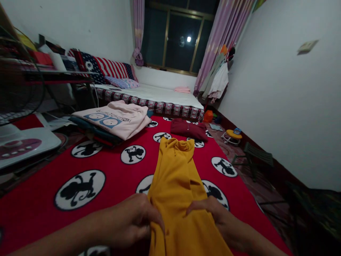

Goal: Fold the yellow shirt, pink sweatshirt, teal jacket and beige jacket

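A mustard-yellow garment [177, 181] lies lengthwise on the red blanket [112, 188], with its bunched end pointing away from me. I cannot tell for sure what kind of garment it is. My left hand [134, 220] grips its left edge, thumb on top and fingers curled under the cloth. On the opposite edge, my right hand [220, 218] is closed on the fabric, with its fingertips partly hidden. The near end of the garment runs out of view at the bottom. Just beyond its far end sits a folded dark-red garment [188, 128].
A pile of folded clothes, topped by a pink printed sweatshirt [117, 119], stands at the left. Behind are a bed [157, 93] and a window. A yellow-topped stool [233, 134] and a dark folding stool [257, 154] stand on the right; a fan [18, 81] is at far left.
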Demonstrator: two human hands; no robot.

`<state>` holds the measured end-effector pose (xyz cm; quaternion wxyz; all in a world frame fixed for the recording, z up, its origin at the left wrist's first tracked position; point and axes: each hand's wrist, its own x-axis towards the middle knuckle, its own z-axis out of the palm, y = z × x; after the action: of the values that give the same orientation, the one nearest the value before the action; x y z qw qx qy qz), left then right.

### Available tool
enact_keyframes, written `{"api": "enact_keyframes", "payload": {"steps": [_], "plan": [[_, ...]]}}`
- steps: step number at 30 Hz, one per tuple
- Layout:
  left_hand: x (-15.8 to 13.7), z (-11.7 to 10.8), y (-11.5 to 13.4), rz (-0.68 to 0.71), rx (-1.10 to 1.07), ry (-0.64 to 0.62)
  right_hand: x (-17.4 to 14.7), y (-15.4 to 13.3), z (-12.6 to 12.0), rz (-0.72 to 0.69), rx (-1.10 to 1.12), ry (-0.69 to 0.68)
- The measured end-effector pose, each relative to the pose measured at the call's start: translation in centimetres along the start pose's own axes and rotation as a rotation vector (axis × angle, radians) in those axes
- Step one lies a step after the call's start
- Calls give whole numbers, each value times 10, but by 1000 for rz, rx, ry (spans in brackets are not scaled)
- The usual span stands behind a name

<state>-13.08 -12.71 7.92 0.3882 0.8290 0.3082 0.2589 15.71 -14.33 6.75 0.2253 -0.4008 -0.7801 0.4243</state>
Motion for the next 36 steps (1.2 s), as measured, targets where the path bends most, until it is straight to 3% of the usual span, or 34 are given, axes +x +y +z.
{"api": "enact_keyframes", "payload": {"steps": [3,5,7,9,12,15,18,21,25,30,33,36], "plan": [[47,-16,-21,-142,-336,98,43,16,-19,73,355,286],[84,-25,-45,-277,-474,378,79,38,-34,41,405,547],[110,-25,-67,-486,-519,560,106,65,-44,100,364,689],[120,-17,-84,-592,-536,594,118,93,-45,131,258,785],[111,3,-98,-496,-475,541,115,123,-37,70,89,869],[96,16,-103,-352,-230,558,105,130,-30,35,30,891],[92,18,-104,-303,-25,583,105,125,-33,74,18,854],[104,18,-106,-301,60,592,115,121,-39,126,0,868],[129,13,-113,-252,167,659,134,126,-46,97,-16,995],[143,3,-103,-122,476,763,144,125,-49,85,-260,1065],[151,10,-87,-33,650,593,149,110,-45,64,-463,997],[169,27,-84,-27,668,287,161,95,-40,103,-712,723]]}}
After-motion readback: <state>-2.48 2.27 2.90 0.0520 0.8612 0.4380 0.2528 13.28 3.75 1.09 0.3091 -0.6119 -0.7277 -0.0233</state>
